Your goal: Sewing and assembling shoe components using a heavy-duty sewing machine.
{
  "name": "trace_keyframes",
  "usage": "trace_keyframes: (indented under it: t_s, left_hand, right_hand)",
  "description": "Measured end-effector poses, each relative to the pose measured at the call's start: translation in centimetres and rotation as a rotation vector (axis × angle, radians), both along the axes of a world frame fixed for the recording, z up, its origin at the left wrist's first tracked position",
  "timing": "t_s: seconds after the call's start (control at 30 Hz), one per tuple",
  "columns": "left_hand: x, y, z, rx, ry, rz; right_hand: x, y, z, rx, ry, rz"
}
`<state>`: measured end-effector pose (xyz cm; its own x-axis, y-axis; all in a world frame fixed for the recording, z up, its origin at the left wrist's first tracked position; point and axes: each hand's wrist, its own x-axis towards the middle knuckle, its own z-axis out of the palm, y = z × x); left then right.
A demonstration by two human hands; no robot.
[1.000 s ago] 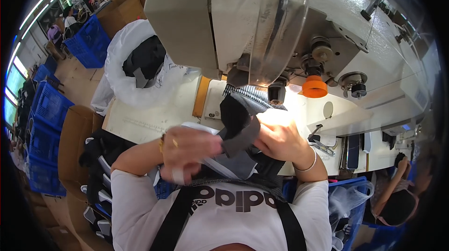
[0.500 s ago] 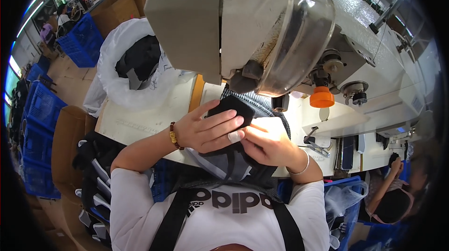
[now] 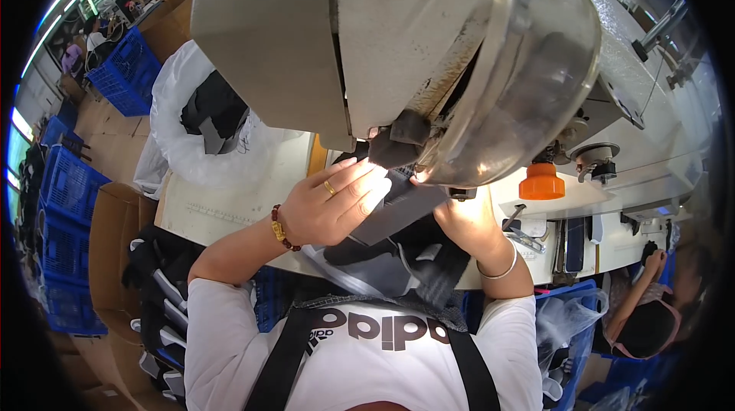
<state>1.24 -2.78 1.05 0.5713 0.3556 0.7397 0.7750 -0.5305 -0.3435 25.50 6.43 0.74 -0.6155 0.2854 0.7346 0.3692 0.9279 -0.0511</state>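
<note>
In front of me, under the head of a sewing machine (image 3: 413,21), lies a dark grey fabric piece (image 3: 398,210). My left hand (image 3: 337,200) rests on its left part with the fingers stretched out, their tips close to the machine's lower end; the thumb is hidden. At the fabric's right edge, my right hand (image 3: 471,221) appears closed on it, though the machine's clear guard (image 3: 521,82) covers most of those fingers. More grey and black fabric (image 3: 383,265) hangs over the table's front edge toward my lap. The needle area is hidden behind the machine head.
A white plastic bag (image 3: 172,124) of dark pieces stands left on the table. Dark pieces with pale edges fill a cardboard box (image 3: 115,250) at lower left. An orange knob (image 3: 541,181), scissors-like metal tool (image 3: 526,239) and co-worker (image 3: 643,315) are to the right.
The dark fabric has moved from between my hands to under the machine head. My left hand has flattened on it, and my right hand has shifted right. The machine looks larger and closer.
</note>
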Motion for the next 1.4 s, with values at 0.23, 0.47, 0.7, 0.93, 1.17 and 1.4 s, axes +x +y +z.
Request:
trace_keyframes:
  t_s: [0.23,0.47,0.7,0.93,1.17,1.4]
  left_hand:
    - [-1.1,-0.7,-0.3,0.117,-0.057,-0.122]
    - [-1.2,-0.8,-0.6,0.180,-0.078,-0.100]
    - [-0.1,0.1,-0.8,0.076,-0.052,-0.046]
    - [0.1,0.2,-0.7,-0.133,-0.138,-0.063]
    - [-0.4,-0.1,0.0,-0.286,-0.079,-0.065]
    - [0.3,-0.2,0.9,-0.249,-0.104,-0.023]
  right_hand:
    - [1.1,-0.4,0.7,-0.140,-0.052,0.056]
    - [0.3,-0.5,1.9,-0.198,0.055,0.159]
    - [0.5,-0.5,3.0,-0.263,0.047,0.178]
    - [0.7,-0.5,3.5,-0.262,0.019,0.180]
    - [0.8,-0.4,3.6,-0.227,-0.010,0.175]
    - [0.8,-0.5,3.4,-0.212,0.035,0.190]
